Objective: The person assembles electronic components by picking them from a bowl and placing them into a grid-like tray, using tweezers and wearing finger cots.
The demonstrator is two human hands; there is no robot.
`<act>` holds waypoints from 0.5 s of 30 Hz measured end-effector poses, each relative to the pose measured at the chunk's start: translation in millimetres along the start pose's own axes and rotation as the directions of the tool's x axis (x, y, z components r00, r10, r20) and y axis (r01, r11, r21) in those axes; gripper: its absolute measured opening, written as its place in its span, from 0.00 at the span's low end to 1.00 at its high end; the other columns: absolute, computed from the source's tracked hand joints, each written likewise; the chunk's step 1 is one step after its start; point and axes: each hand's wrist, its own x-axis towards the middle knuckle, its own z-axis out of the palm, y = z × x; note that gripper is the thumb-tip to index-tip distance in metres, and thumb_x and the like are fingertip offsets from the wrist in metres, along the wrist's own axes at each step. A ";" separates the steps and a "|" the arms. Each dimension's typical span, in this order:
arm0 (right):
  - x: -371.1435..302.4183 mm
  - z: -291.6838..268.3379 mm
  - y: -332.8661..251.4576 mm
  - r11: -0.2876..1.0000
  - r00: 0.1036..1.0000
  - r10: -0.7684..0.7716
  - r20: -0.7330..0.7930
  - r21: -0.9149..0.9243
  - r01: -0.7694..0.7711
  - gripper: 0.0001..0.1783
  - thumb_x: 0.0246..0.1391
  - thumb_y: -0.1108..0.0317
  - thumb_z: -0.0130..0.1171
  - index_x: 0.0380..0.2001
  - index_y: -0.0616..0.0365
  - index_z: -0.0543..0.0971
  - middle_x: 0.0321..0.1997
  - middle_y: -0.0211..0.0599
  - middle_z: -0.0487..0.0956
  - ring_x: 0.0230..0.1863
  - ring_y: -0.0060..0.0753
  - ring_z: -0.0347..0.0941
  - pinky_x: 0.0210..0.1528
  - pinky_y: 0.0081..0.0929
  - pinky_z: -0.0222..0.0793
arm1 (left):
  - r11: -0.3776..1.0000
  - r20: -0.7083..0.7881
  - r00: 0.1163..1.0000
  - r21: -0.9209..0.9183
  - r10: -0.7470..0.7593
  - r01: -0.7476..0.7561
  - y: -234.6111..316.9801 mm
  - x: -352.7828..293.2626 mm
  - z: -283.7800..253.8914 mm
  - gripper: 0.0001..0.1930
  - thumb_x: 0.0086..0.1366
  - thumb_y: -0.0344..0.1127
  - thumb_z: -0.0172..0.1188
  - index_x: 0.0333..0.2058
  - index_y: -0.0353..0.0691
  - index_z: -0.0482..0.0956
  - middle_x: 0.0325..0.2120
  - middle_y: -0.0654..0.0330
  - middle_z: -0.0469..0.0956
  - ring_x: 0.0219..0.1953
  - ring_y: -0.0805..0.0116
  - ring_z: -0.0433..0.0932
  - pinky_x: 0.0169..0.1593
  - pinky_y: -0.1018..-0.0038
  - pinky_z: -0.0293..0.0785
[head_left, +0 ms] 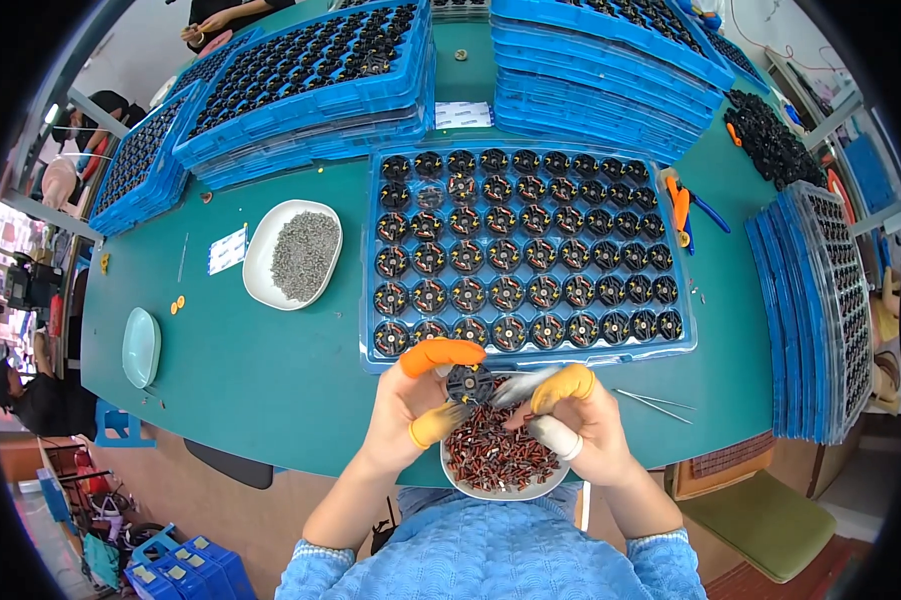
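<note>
My left hand (415,405), with orange and yellow finger cots, grips a black round part (469,384) by its edge. It has a small metal centre and a touch of yellow. Beside it, my right hand (570,415) wears yellow and white finger cots, its fingers bent together over a white bowl (500,494). Small red-brown cylindrical pieces (495,455) fill the bowl. Blur and the fingers hide whatever the right fingertips pinch. Just beyond both hands lies a blue tray (530,362) with rows of similar black round parts (505,292).
A white dish of small grey metal pieces (305,255) stands left of the tray, an empty pale-blue dish (141,347) farther left. Tweezers (655,403) lie at right; orange-and-blue pliers (682,212) lie beyond. Stacked blue trays (600,100) line the back and right (805,310).
</note>
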 end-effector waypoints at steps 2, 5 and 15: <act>6.6 -15.0 -1.1 0.759 0.940 -0.190 0.283 -0.565 0.324 0.09 0.43 0.80 0.49 0.30 0.59 0.63 0.28 0.39 0.66 0.33 0.33 0.69 0.29 0.27 0.69 | 0.999 -0.017 1.000 -0.029 -0.013 0.013 -0.5 -0.5 2.1 0.25 0.47 0.31 0.61 0.44 0.30 0.65 0.41 0.57 0.67 0.45 0.70 0.66 0.50 0.72 0.60; 0.9 -6.5 2.4 0.949 0.984 -0.129 0.126 -0.274 0.160 0.10 0.43 0.80 0.50 0.29 0.59 0.62 0.27 0.41 0.68 0.28 0.29 0.68 0.29 0.25 0.67 | 0.994 -0.081 0.993 -0.071 -0.084 0.078 1.0 4.5 11.3 0.26 0.44 0.32 0.63 0.43 0.32 0.66 0.41 0.58 0.66 0.45 0.70 0.65 0.49 0.73 0.60; 2.6 -6.0 0.9 0.989 0.998 0.004 0.069 -0.146 0.006 0.08 0.42 0.80 0.55 0.28 0.65 0.68 0.30 0.44 0.74 0.33 0.35 0.73 0.36 0.31 0.71 | 0.984 -0.114 0.981 -0.100 -0.158 0.147 -1.2 12.5 10.1 0.29 0.40 0.34 0.65 0.43 0.33 0.66 0.41 0.59 0.65 0.44 0.71 0.65 0.48 0.76 0.60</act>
